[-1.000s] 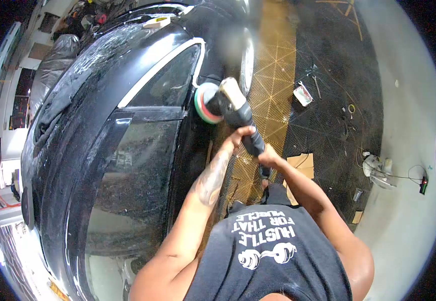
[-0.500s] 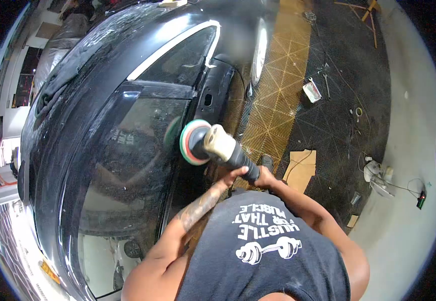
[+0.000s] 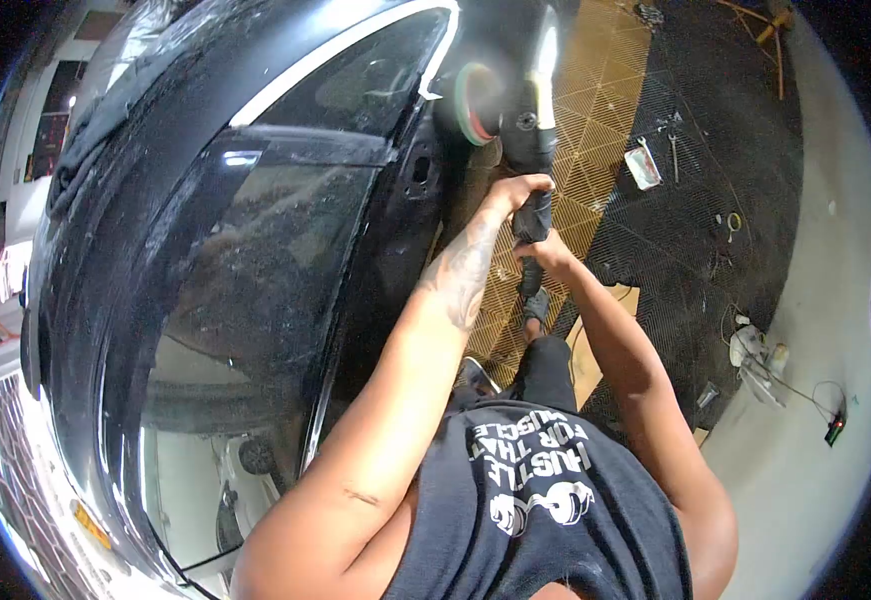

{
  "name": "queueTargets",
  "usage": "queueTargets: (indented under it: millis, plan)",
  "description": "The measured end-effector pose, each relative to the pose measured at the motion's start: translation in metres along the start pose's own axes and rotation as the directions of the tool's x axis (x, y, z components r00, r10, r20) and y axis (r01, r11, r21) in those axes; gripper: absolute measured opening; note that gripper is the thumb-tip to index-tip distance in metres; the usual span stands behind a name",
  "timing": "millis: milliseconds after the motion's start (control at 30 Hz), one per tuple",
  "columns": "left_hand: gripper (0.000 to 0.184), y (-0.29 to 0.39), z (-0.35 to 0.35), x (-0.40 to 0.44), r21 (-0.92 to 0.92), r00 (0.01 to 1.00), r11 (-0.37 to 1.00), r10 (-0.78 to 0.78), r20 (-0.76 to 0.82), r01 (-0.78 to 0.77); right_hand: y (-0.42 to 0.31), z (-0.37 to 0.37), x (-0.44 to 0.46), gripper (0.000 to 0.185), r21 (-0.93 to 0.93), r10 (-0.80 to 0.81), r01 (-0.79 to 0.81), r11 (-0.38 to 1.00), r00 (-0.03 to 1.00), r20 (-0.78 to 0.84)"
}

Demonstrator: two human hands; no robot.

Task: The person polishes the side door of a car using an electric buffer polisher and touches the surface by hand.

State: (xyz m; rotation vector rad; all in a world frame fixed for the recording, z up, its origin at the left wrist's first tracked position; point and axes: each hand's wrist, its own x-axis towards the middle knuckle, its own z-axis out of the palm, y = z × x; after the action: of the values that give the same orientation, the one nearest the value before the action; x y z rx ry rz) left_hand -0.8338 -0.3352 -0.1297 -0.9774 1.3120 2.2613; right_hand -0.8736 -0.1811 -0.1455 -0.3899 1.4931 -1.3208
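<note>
A car polisher [image 3: 528,140] with a round green-and-red foam pad [image 3: 476,105] is held in front of me, close against the black car's body ahead of the side window. Whether the pad touches the paint is hard to tell, since that area is blurred. My left hand [image 3: 517,192] wraps round the dark body of the polisher. Lower on the tool, my right hand [image 3: 547,250] grips the rear end of its handle. White masking tape [image 3: 345,55] runs along the edge of the car's front side window [image 3: 355,95].
The black car [image 3: 225,330] fills the left side. Tan and black floor tiles [image 3: 595,120] lie to the right, with a small white tray [image 3: 642,165], a wrench [image 3: 673,158], a tape roll [image 3: 733,222] and cardboard [image 3: 590,350]. A pale wall [image 3: 825,300] stands at far right.
Both hands have carried the polisher forward and to the right, from beside the door to the car's body farther ahead. My arms are more stretched out, and my legs now show.
</note>
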Motion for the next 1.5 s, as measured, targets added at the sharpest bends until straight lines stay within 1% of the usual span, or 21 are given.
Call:
queueTargets:
  millis: [133,167,200,267,300,433,467,500,567,633,667,700,733,933,1000,1167,1200,1233,1367,1433,1500]
  plan:
    - [0.029,-0.015,0.009,-0.023,0.093,0.994,0.994,0.069,-0.087,-0.061,0.016,0.022,-0.040,0.027,0.035,0.054,-0.057,0.998,0.996,0.076]
    - [0.027,-0.027,0.013,-0.049,0.118,0.992,0.993,-0.009,-0.123,0.024,0.031,0.031,-0.052,0.028,0.075,0.106,-0.113,0.991,0.989,0.100]
    - [0.026,-0.043,0.011,-0.064,0.136,0.999,0.990,0.047,0.014,-0.048,0.047,0.042,-0.064,0.026,0.031,0.073,-0.077,0.997,0.993,0.092]
    - [0.027,-0.077,0.003,-0.093,-0.021,0.980,0.998,-0.047,0.194,0.052,0.072,0.065,-0.091,0.029,0.018,0.068,-0.069,0.997,0.995,0.075]
    - [0.030,-0.097,0.002,-0.112,-0.029,0.983,0.998,0.057,0.175,-0.053,0.078,0.073,-0.102,0.032,-0.096,0.054,-0.043,0.994,0.992,0.112]
    - [0.037,-0.149,-0.001,-0.192,-0.094,0.964,0.986,0.156,0.216,-0.138,0.098,0.123,-0.158,0.034,-0.063,-0.048,0.046,0.997,0.998,-0.028]
    - [0.040,-0.169,-0.005,-0.204,-0.128,0.970,0.978,0.183,0.162,-0.163,0.112,0.130,-0.165,0.034,-0.149,-0.040,0.041,0.988,0.999,0.009]
    - [0.043,-0.187,-0.013,-0.219,0.087,0.915,0.913,0.403,-0.033,-0.399,0.126,0.135,-0.172,0.034,-0.228,-0.025,0.033,0.973,0.999,0.040]
    - [0.059,-0.180,0.009,-0.292,0.134,0.851,0.871,0.491,-0.187,-0.473,0.119,0.153,-0.200,0.042,-0.450,0.055,-0.013,0.893,0.995,0.080]
    - [0.072,-0.218,0.008,-0.324,0.146,0.804,0.847,0.531,-0.268,-0.511,0.232,0.170,-0.190,0.046,-0.344,-0.171,0.211,0.915,0.975,0.143]
    - [0.075,-0.235,0.010,-0.344,0.180,0.781,0.838,0.546,-0.302,-0.516,0.242,0.176,-0.206,0.047,-0.344,-0.114,0.179,0.922,0.973,0.200]
    - [0.056,-0.264,0.009,-0.350,0.203,0.728,0.794,0.607,-0.318,-0.573,0.252,0.189,-0.217,0.047,-0.334,-0.124,0.201,0.921,0.963,0.239]
    - [0.055,-0.285,0.012,-0.366,0.203,0.704,0.782,0.620,-0.347,-0.589,0.257,0.196,-0.235,0.047,-0.383,-0.040,0.148,0.912,0.960,0.276]
    - [0.048,-0.340,0.024,-0.394,0.053,0.803,0.859,0.497,-0.328,-0.509,0.205,0.206,-0.284,0.056,-0.504,0.104,0.093,0.859,0.932,0.348]
    - [0.046,-0.330,0.022,-0.375,0.004,0.857,0.890,0.439,-0.270,-0.455,0.199,0.202,-0.282,0.039,-0.391,0.070,0.079,0.917,0.933,0.353]
    - [0.041,-0.276,0.008,-0.276,-0.084,0.973,0.970,0.231,0.000,-0.230,0.199,0.170,-0.233,0.041,-0.089,-0.075,0.108,0.990,0.947,0.312]
    - [0.041,-0.264,0.002,-0.251,-0.088,0.982,0.980,0.184,0.052,-0.179,0.211,0.160,-0.217,0.041,-0.196,0.008,0.032,0.980,0.980,0.198]
    - [0.040,-0.252,-0.005,-0.226,-0.083,0.985,0.988,0.140,0.101,-0.132,0.180,0.156,-0.213,0.043,-0.010,-0.030,0.032,0.999,0.975,0.221]
    - [0.037,-0.229,-0.050,-0.101,0.017,0.958,1.000,0.007,0.288,-0.012,0.135,0.142,-0.175,0.029,0.032,0.023,-0.029,0.999,0.985,0.172]
    - [0.041,-0.177,-0.028,-0.147,-0.037,0.983,0.999,0.007,0.182,0.000,0.131,0.146,-0.174,0.027,-0.023,-0.054,0.059,0.998,0.983,0.173]
    - [0.046,-0.175,-0.023,-0.177,-0.051,0.992,0.997,0.059,0.108,-0.054,0.132,0.163,-0.194,0.026,0.058,0.027,-0.036,0.998,0.989,0.143]
